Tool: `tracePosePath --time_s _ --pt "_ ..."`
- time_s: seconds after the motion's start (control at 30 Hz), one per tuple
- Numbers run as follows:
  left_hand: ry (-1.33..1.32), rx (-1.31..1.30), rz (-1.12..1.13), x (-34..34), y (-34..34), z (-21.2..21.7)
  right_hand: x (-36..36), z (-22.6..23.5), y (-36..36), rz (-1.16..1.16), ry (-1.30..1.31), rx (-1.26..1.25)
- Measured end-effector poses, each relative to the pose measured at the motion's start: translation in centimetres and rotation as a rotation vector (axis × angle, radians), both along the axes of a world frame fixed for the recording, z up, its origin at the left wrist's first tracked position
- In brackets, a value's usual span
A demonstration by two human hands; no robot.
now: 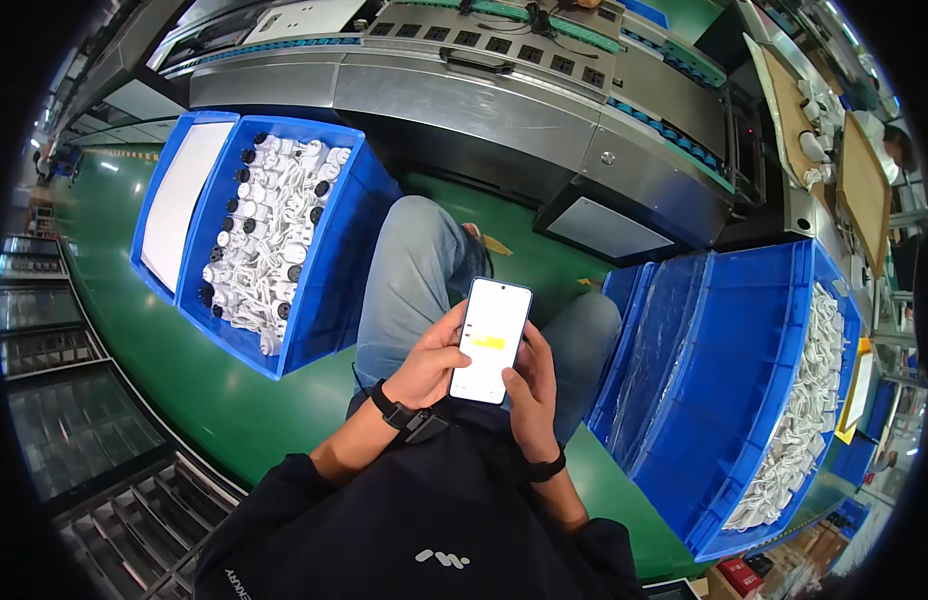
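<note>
A smartphone with a lit, mostly white screen is held upright over my lap, between my knees. My left hand grips its left side, with the thumb on the screen's edge. Along the right side, my right hand is wrapped round the phone, its thumb at the lower right of the screen. The fingers behind the phone are partly hidden. A dark watch or band is on my left wrist, and a black band on my right.
At my left stands a blue bin full of white corded devices with black parts. To my right is a large blue bin, with bundled white cables along its far right side. A metal conveyor bench runs across in front.
</note>
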State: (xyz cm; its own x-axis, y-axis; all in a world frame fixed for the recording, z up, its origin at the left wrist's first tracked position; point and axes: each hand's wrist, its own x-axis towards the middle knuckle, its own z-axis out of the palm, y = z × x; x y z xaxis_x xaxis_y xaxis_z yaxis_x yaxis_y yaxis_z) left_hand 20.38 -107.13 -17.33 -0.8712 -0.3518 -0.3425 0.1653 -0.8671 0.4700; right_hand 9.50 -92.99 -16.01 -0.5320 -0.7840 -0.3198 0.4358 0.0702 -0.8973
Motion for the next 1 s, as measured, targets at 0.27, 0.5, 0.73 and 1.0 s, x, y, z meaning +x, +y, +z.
tracePosePath --time_s 0.27,0.5,0.73,1.0 --pt "0.027 0.051 -0.018 0.4 0.3 -1.0 0.0 -1.4 0.2 -0.061 -0.033 0.034" --pt "0.055 0.082 -0.019 0.0 0.2 -0.9 -0.1 -0.9 0.2 -0.096 -0.098 0.046" --pt "-0.009 0.063 0.002 -0.3 0.5 -1.3 -0.3 -0.7 0.1 -0.094 -0.105 0.057" --pt "-0.071 0.071 0.031 -0.4 0.4 -1.6 -0.4 -1.5 0.0 -0.088 -0.088 0.05"
